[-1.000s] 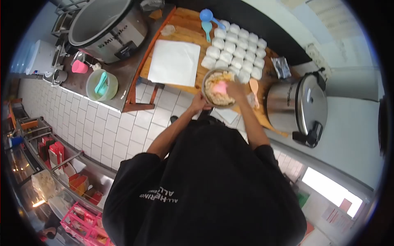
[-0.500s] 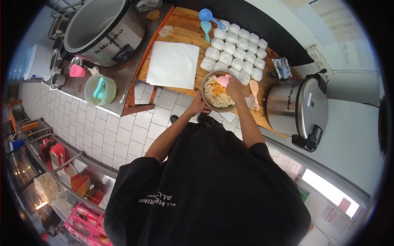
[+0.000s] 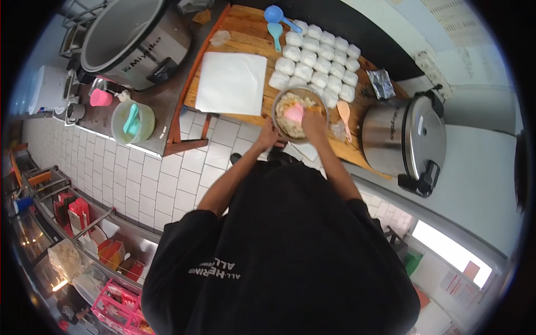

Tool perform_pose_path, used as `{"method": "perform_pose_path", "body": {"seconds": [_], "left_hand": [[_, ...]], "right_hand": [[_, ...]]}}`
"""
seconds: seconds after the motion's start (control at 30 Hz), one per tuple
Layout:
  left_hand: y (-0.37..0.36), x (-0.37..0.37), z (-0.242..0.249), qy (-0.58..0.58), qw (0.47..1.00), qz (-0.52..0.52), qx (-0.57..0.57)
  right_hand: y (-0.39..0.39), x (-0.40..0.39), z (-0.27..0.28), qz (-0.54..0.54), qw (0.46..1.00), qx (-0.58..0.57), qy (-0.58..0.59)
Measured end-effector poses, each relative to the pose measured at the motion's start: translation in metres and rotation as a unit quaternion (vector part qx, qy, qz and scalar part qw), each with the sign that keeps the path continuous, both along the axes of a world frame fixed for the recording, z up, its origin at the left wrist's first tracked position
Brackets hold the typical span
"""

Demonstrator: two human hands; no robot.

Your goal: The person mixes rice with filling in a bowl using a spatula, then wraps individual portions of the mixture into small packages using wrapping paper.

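Observation:
My left hand (image 3: 269,137) grips the near left rim of a metal bowl (image 3: 320,99), its fingers partly hidden beneath. Inside the bowl is white rice (image 3: 287,102) with an orange-yellow patch at the right. My right hand (image 3: 314,121) is closed on the handle of a pink rice paddle (image 3: 293,113), whose blade rests in the rice. Just beyond the bowl, white wrapped bundles (image 3: 320,64) stand in close rows. A peach-coloured paddle (image 3: 344,113) lies to the bowl's right.
A stack of white paper sheets (image 3: 231,84) lies on the wooden table (image 3: 245,25). Blue ladle (image 3: 273,13) and turquoise spoon (image 3: 274,33) sit at the back. A lidded rice cooker (image 3: 399,134) stands right; an open cooker (image 3: 131,50) and a tub (image 3: 146,125) stand left.
My right hand has moved the pink paddle down and left into the middle of the rice. The orange patch now shows less. My left hand stays on the bowl.

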State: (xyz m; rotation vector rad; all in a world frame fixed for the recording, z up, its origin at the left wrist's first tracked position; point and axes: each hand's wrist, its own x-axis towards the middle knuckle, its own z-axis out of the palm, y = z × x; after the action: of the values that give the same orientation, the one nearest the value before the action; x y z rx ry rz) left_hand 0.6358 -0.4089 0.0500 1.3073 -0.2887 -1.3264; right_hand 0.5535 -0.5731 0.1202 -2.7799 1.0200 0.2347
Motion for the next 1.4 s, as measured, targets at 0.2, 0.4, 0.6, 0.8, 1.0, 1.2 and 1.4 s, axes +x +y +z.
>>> {"method": "perform_pose_path", "body": {"seconds": [0.2,0.4,0.6,0.8,1.0,1.2,1.4], "left_hand": [[0.002,-0.006,0.012,-0.011,0.999,0.036,-0.006],[0.005,-0.028,-0.008,0.012,0.999,0.036,0.009],[0.001,-0.027,0.007,0.054,0.998,0.037,0.007],[0.005,-0.035,0.001,0.060,0.997,0.042,0.004],[-0.005,0.024,0.016,-0.072,0.995,0.052,0.052],[-0.015,0.061,0.013,-0.039,0.993,-0.088,0.067],[-0.010,0.031,0.002,0.027,0.999,-0.032,0.033]], "right_hand": [[0.006,-0.019,0.049,0.000,1.000,0.016,-0.022],[0.004,-0.004,0.000,0.000,0.999,0.014,-0.036],[0.029,-0.012,0.044,-0.053,0.997,0.051,0.031],[-0.004,-0.013,0.070,-0.080,0.995,0.057,0.011],[-0.019,-0.020,0.035,-0.116,0.983,0.125,0.062],[-0.017,-0.003,0.046,-0.179,0.963,0.172,-0.102],[-0.060,0.026,-0.017,-0.205,0.944,0.207,-0.157]]}}
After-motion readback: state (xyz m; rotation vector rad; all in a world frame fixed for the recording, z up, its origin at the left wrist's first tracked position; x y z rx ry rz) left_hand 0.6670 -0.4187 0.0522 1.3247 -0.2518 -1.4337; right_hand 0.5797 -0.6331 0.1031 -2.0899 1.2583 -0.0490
